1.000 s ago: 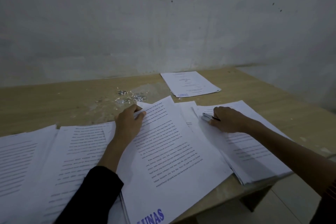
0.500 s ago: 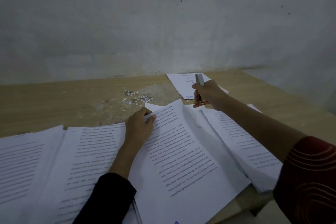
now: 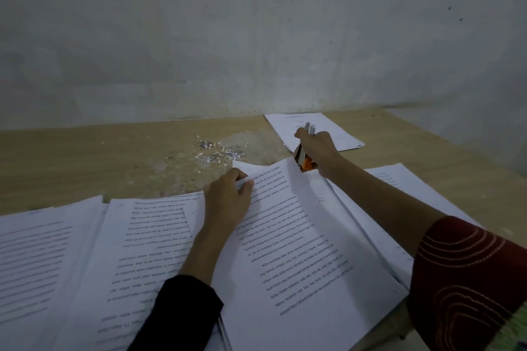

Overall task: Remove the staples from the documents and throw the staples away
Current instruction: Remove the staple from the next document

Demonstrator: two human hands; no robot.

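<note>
A printed document (image 3: 299, 259) lies at an angle in front of me on the wooden table (image 3: 85, 162). My left hand (image 3: 228, 199) pinches its top left corner, thumb and fingers closed on the sheets. My right hand (image 3: 316, 148) is raised beyond the document's top right corner, closed around a silver and orange stapler (image 3: 303, 155) held upright. A small heap of pulled staples (image 3: 219, 151) and paper bits lies on the table behind the document.
More printed stacks spread to the left (image 3: 57, 259) and right (image 3: 399, 188) of the document. A separate thin document (image 3: 336, 134) lies at the back by the grey wall. The table's right edge drops off near my right arm.
My right hand lifted the stapler off the right stack, carried it up and back, and has now lowered it a little toward the document's top corner. My left hand kept its hold.
</note>
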